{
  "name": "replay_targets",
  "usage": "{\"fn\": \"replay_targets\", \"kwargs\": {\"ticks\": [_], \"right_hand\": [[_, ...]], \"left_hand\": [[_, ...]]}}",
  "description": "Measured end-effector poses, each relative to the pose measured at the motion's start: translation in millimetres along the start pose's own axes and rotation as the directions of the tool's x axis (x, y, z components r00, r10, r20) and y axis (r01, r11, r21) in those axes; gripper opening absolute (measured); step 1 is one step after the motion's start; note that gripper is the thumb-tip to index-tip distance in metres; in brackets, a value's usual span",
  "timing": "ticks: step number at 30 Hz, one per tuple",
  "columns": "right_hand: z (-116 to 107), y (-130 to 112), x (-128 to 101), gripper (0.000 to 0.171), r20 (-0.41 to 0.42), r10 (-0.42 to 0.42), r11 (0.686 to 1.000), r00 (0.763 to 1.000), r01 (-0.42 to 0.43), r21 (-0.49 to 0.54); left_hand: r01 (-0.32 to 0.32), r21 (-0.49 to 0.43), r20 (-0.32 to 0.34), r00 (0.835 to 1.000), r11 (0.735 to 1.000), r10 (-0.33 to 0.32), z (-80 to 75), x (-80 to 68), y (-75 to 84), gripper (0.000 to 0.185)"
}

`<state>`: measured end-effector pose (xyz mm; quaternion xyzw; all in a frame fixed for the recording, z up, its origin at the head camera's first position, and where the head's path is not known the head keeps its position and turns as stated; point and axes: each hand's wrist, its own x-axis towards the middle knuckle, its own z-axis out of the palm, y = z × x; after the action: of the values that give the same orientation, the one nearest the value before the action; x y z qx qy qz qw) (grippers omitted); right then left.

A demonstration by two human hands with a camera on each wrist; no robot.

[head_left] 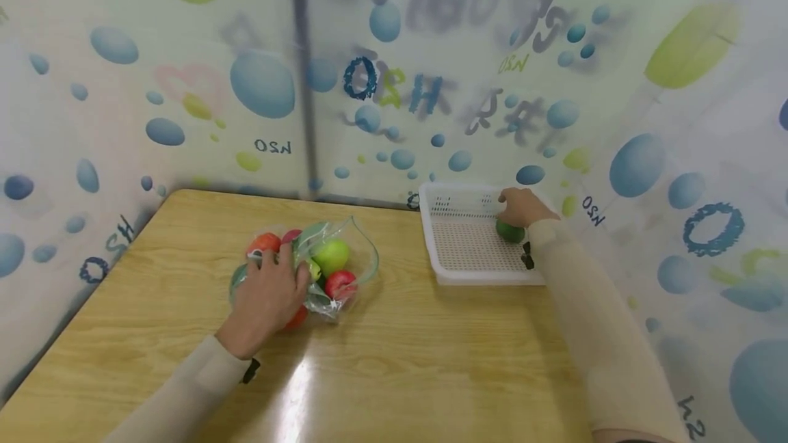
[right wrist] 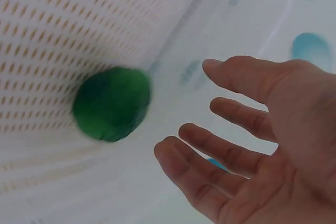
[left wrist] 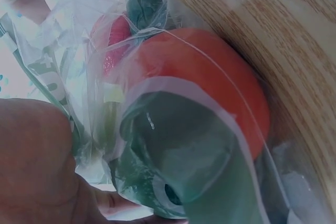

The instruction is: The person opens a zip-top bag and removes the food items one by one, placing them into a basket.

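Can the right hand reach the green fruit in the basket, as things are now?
Probably yes: the right hand is close to the green fruit, and nothing shows between them in the right wrist view.

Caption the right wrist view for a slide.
The right hand beside, not touching, a round green object in a white perforated basket.

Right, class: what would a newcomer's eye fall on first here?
Likely the clear plastic bag of colourful fruit at left on the wooden table, under the left hand. Then the lone dark green fruit in the white perforated basket at right, near the open right hand.
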<state>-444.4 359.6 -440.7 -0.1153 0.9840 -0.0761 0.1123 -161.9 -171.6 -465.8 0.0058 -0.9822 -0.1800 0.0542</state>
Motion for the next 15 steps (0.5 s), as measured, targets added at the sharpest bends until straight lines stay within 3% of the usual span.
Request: {"fn": "replay_targets", "kwargs": {"ticks": [6,12,15], "right_hand": [[-25.7,-97.3,-65.2,0.055,-0.059,-0.102,0.994,0.993,0.104,0.037],[-22.2,-148.6,-90.8,0.05,-0.134,-0.179,0.981,0.975,0.187,0.048],[-17.0,-175.0,-104.6,0.046,-0.189,-0.269,0.959,0.944,0.28,0.035]], "left_hand": [[0.017,0.01,0.037,0.999,1.0,-0.018,-2.4,1.2,-0.3,0.059],[0.025,-0.01,0.051,0.998,1.0,-0.025,-5.1,1.4,0.8,0.06],[0.018,-0.013,0.045,0.999,1.0,-0.018,-5.3,1.7,0.6,0.06]]}}
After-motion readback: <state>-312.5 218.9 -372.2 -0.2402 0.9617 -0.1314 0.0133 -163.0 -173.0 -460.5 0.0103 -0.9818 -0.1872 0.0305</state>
